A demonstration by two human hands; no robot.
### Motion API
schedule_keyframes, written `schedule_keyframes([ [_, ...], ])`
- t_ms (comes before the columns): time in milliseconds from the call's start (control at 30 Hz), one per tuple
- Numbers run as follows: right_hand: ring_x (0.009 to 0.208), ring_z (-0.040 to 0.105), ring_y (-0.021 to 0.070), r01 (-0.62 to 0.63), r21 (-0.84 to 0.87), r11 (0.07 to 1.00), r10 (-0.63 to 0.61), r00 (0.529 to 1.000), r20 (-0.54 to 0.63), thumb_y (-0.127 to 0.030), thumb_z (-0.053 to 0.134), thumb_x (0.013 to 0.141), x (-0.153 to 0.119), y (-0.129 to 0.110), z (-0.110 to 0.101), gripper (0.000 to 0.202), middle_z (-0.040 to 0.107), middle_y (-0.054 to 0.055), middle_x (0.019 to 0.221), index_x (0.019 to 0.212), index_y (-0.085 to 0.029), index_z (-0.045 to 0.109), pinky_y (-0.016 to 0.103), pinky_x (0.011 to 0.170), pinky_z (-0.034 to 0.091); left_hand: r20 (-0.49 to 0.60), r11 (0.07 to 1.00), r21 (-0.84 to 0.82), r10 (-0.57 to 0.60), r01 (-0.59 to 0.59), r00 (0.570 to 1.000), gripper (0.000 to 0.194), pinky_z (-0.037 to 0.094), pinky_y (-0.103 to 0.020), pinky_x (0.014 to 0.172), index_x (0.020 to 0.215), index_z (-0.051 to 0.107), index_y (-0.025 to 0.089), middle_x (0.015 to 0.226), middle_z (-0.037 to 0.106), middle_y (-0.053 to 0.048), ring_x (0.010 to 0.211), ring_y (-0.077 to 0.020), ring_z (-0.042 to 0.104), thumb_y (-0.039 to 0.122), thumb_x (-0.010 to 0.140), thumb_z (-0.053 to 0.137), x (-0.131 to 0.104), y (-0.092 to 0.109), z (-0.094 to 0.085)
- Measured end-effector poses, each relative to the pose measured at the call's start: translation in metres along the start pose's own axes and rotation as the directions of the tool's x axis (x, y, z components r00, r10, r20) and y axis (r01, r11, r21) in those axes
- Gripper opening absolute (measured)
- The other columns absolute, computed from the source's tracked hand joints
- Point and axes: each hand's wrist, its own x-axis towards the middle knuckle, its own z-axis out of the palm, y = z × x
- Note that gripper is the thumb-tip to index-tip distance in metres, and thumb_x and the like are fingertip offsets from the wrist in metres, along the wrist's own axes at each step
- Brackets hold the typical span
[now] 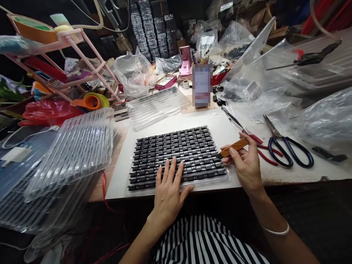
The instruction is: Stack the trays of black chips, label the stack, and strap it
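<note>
We've got black, blocky parts (150, 150) in tight rows, filling a clear thin plastic tray (223, 179) on the white tabletop (120, 174). Our left hand (169, 187) lies flat on them, fingers spread and relaxed. Our right hand (245, 163) grips an orange-handled blade tool (234, 147) at their right edge. Ribbed clear trays (74, 141) sit stacked at left.
</note>
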Motion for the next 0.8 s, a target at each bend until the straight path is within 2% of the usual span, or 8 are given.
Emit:
schedule_keyframes([
  [267,0.051,0.057,0.0101,0.040,-0.057,0.998,-0.041,0.999,-0.004,-0.032,0.060,0.083,-0.001,0.001,0.000,0.054,0.066,0.000,0.086,0.131,-0.027,0.034,0.027,0.053,0.054,-0.021,0.989,-0.146,-0.034,0.030,0.999,0.060,0.027,-0.049,0.113,0.145,0.029,0.015,0.153,0.028,-0.016,0.144,-0.0263,0.017,0.032,0.091,0.050,-0.009,-0.014,-0.010],
  [500,0.052,0.054,0.0086,0.035,-0.033,0.999,-0.034,0.999,0.017,-0.032,0.061,0.083,-0.002,0.002,-0.001,0.057,0.066,-0.001,0.085,0.133,-0.026,0.033,0.027,0.056,0.054,-0.079,0.973,-0.136,-0.201,0.189,0.976,0.068,0.025,-0.055,0.112,0.145,0.027,0.020,0.151,0.031,-0.017,0.143,-0.0296,0.021,0.035,0.087,0.057,-0.039,-0.052,-0.016],
  [667,0.050,0.052,0.0090,0.037,-0.021,0.999,-0.037,0.999,0.020,-0.033,0.063,0.082,-0.003,0.002,-0.001,0.059,0.066,0.000,0.085,0.133,-0.025,0.034,0.028,0.053,0.052,-0.014,0.923,-0.203,-0.337,0.327,0.942,0.073,0.027,-0.059,0.109,0.146,0.027,0.026,0.151,0.031,-0.016,0.141,-0.0331,0.024,0.044,0.084,0.059,-0.058,-0.084,-0.015],
  [800,0.050,0.052,0.0085,0.036,0.005,0.999,-0.036,0.999,0.007,-0.033,0.064,0.082,-0.004,0.002,-0.002,0.058,0.066,-0.001,0.083,0.132,-0.027,0.036,0.026,0.051,0.051,0.001,0.898,-0.255,-0.372,0.360,0.928,0.077,0.027,-0.058,0.110,0.147,0.026,0.030,0.152,0.029,-0.014,0.141,-0.0336,0.023,0.046,0.081,0.062,-0.061,-0.099,-0.014],
])
